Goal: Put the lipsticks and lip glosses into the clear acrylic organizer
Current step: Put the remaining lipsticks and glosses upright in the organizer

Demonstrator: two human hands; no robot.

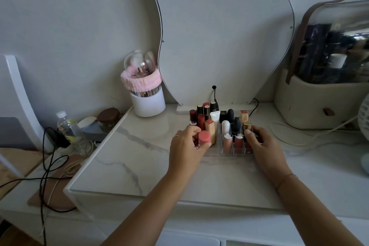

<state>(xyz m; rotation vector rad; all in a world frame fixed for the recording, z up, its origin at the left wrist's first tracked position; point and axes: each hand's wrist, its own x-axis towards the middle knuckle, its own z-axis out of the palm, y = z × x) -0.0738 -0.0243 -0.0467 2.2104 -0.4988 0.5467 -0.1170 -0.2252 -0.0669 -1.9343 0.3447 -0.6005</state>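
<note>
Fingers [194,129] of the left hand [187,146] curl round a pink-capped lip gloss [204,136], held upright at the 8 o'clock corner of the clear acrylic organizer [214,151], with the thumb pressed against the tube's near side. The right hand [261,146] sits at the organizer's 4 o'clock side, its fingers bent over the right edge. Whether they pinch the wall or a tube behind them cannot be told, since they cover the front right compartment. Between the hands two pale pink glosses [227,143] stand in the front row, with black lipsticks [236,125] and red and gold ones packed upright behind.

The organizer rests on a white marble-patterned top [129,156]. A wavy-edged mirror [219,36] stands at 12 o'clock from it, a white brush holder [148,105] wrapped in a pink headband [139,81] at 10 o'clock, and a beige cosmetic case [319,104] with a clear lid at 2 o'clock. At 9 o'clock, on a lower surface, stand a water bottle [68,128] and a black cable [46,166].

The case is cut off by the right edge, and its dark contents are hard to make out
</note>
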